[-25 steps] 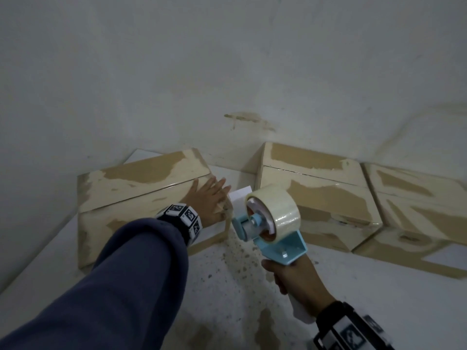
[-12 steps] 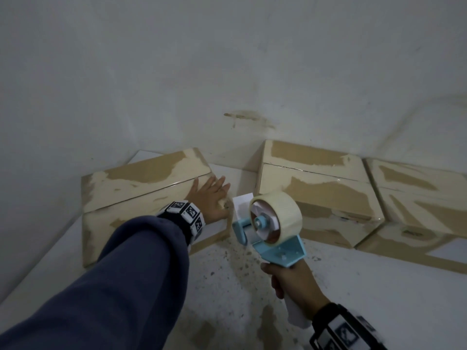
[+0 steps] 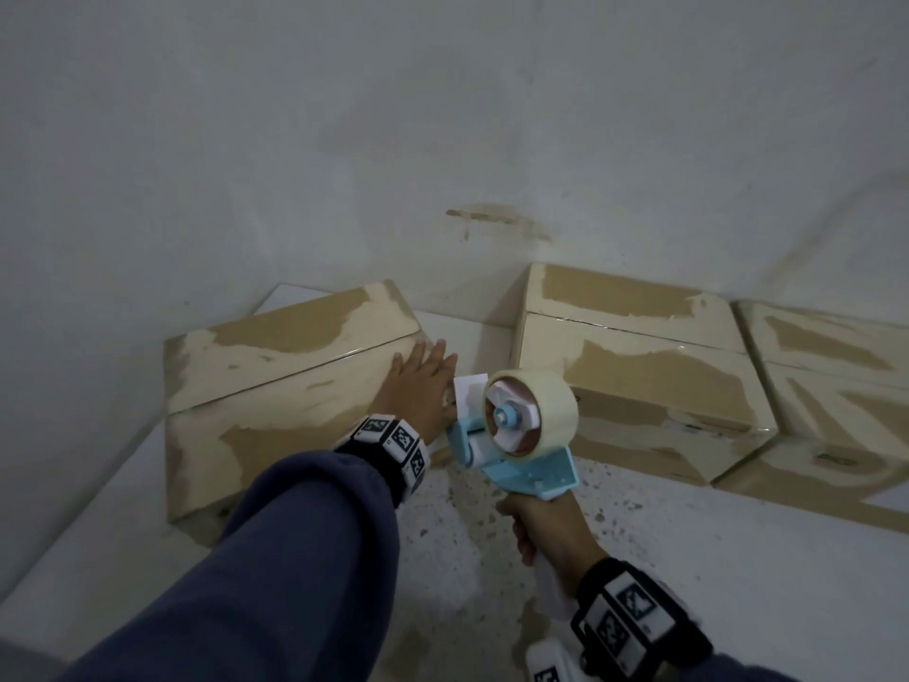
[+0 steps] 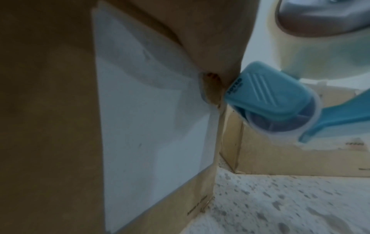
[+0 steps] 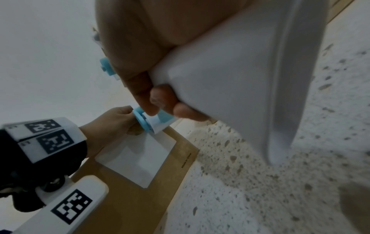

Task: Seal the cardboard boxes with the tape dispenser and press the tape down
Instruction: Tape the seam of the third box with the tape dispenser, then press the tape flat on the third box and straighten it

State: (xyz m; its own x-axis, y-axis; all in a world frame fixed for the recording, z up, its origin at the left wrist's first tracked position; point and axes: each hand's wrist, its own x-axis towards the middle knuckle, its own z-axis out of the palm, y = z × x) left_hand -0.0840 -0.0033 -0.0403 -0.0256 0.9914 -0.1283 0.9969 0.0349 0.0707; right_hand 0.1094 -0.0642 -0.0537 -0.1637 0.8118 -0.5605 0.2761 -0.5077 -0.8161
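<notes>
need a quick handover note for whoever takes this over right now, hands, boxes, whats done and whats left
Left hand: open, flat on the right end of the left box, steadying it.
Right hand: grips the handle of the tape dispenser, whose front roller sits at that box's end by the white label.
Middle box and right box stand along the wall; glossy tape shows on their tops.
Left: run the tape along the left box's seam, cut it, press it down. Whether the other boxes need more tape cannot be told.
</notes>
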